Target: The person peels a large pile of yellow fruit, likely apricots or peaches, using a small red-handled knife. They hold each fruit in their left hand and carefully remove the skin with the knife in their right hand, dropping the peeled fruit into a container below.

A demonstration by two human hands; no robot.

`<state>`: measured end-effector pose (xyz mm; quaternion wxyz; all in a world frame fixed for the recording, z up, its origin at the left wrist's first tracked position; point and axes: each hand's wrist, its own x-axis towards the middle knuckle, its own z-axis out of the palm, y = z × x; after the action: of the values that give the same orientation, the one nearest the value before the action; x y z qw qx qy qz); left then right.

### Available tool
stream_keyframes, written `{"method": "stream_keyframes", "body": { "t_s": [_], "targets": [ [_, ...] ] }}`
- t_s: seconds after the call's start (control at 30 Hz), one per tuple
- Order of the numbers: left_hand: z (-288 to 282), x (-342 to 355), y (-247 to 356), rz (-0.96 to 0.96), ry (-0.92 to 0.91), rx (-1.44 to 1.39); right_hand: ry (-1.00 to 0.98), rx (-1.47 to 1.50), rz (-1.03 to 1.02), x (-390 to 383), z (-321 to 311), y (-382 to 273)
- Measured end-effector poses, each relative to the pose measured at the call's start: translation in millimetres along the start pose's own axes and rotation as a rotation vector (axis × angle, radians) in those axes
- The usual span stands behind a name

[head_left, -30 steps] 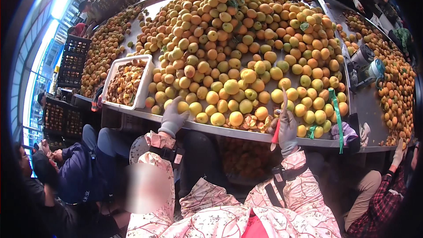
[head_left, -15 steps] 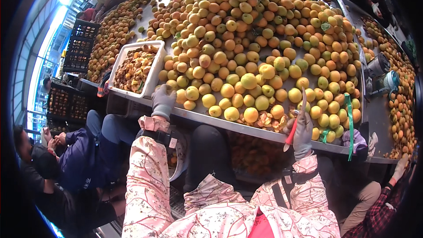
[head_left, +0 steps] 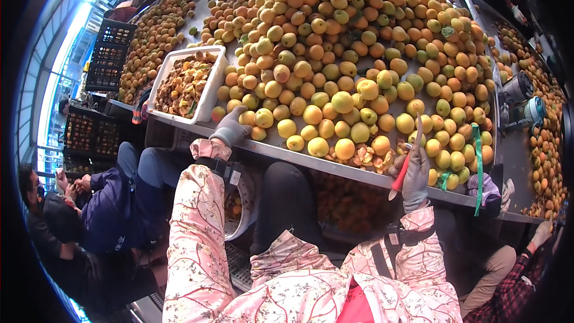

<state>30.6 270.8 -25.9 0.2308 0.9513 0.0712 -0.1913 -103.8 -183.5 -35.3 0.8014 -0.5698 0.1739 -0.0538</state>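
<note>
My left hand (head_left: 232,128), in a grey glove, reaches over the table's front edge. Its fingers are apart and lie against a yellow-orange apricot (head_left: 246,118) at the front of the heap. My right hand (head_left: 414,174), gloved as well, is closed on a knife (head_left: 402,174) with a red handle. The curved blade points up and away from me, over the fruit. Between the hands, the big pile of apricots (head_left: 342,102) reaches the front of the table, and torn peelings or fruit pieces (head_left: 366,157) lie just left of the knife.
A white tub (head_left: 209,103) of brownish scraps stands left of my left hand. Below the metal table edge (head_left: 335,168) is a pail (head_left: 242,209). Green strap (head_left: 478,167) hangs at right. Black crates (head_left: 107,54) and other people sit on the left; another person's gloved hand (head_left: 543,233) is far right.
My left hand has moved right and slightly away from me, its fingers now spread against an apricot. My right hand still holds the knife, nearly in place. The view has shifted slightly.
</note>
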Motion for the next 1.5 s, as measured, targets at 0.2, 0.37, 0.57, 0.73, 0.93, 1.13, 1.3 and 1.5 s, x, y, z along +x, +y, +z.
{"method": "stream_keyframes", "body": {
  "t_s": [0.2, 0.37, 0.57, 0.73, 0.93, 1.13, 1.3, 1.5],
  "targets": [
    [5.0, -25.4, 16.3, 0.041, 0.232, -0.559, -0.044, 0.021, -0.017, -0.1, -2.6, 4.3],
    [-0.2, -77.2, 94.7, 0.155, -0.278, -1.596, -0.03, -0.003, 0.016, 0.7, -2.9, 3.0],
    [70.7, -87.7, 189.8, 0.119, -0.712, -1.795, -0.139, -0.106, -0.029, -7.8, 8.6, -33.3],
    [131.0, -83.5, 232.3, 0.029, -0.832, -1.775, -0.31, -0.265, -0.092, -13.4, 21.8, -73.0],
    [162.7, -77.3, 233.9, -0.048, -0.787, -1.824, -0.264, -0.33, -0.107, -4.3, 31.0, -55.9],
    [153.7, -69.9, 231.4, 0.164, -0.764, -1.809, -0.206, -0.185, 0.083, 4.4, 33.5, -46.7],
    [141.1, -80.5, 240.5, 0.204, -0.639, -1.566, -0.127, -0.301, -0.023, 5.7, 26.9, -50.3],
    [102.3, -80.7, 206.6, 0.49, -0.013, -1.09, -0.08, -0.269, 0.02, 6.6, 22.8, -44.6]
  ]
}}
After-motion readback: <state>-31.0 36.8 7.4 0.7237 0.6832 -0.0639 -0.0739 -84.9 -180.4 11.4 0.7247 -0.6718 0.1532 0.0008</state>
